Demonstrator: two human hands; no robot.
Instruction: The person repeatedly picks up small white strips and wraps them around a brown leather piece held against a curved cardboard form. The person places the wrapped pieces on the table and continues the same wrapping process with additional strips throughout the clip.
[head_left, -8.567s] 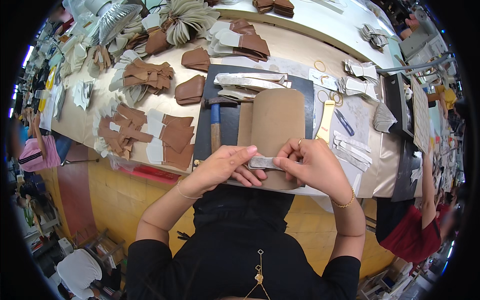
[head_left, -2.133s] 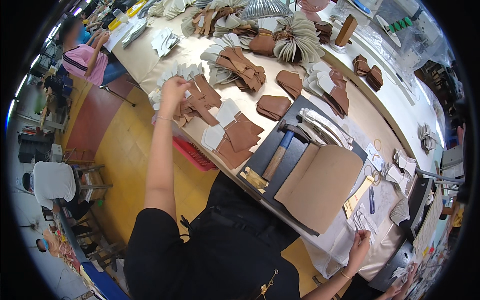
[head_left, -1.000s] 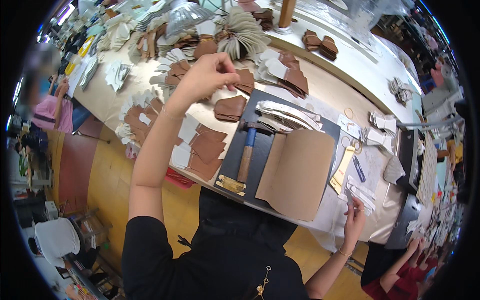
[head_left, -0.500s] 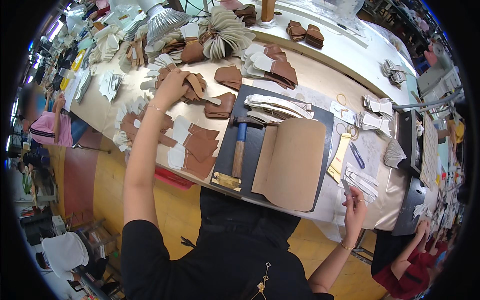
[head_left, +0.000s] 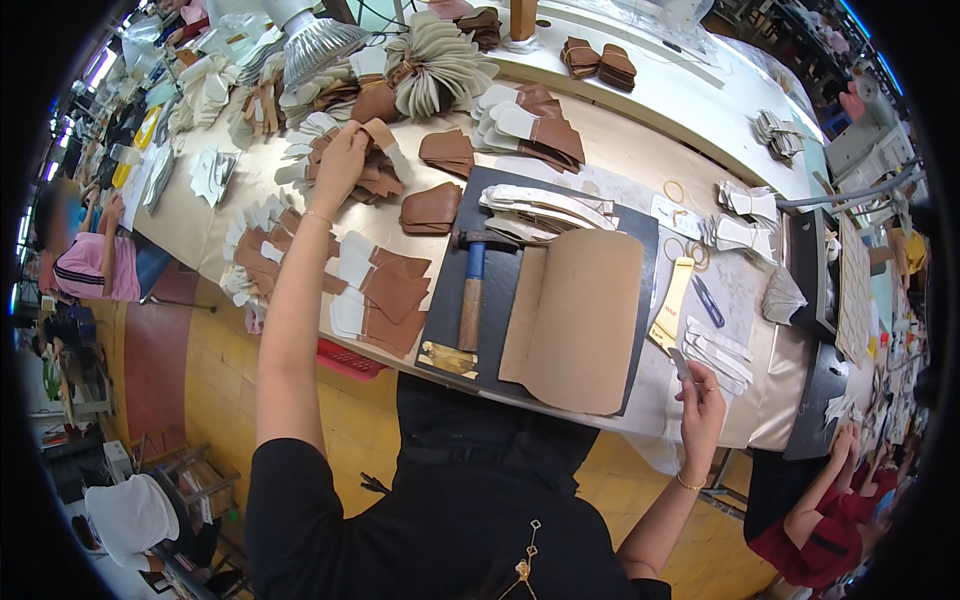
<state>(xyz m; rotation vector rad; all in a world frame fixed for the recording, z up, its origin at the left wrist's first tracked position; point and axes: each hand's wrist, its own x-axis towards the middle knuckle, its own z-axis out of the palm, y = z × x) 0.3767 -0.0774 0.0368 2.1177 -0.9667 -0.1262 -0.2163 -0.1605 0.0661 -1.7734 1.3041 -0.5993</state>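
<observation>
Left hand (head_left: 340, 165) on brown leather piece (head_left: 378, 132)

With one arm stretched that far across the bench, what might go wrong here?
The left hand lifts a brown leather piece from a loose stack; its neighbours might slide out of order. The outstretched forearm passes over the brown and white pieces near the table edge and might brush them off. The right hand holds a small white strip past the table's edge, so a slip would likely drop it.
</observation>
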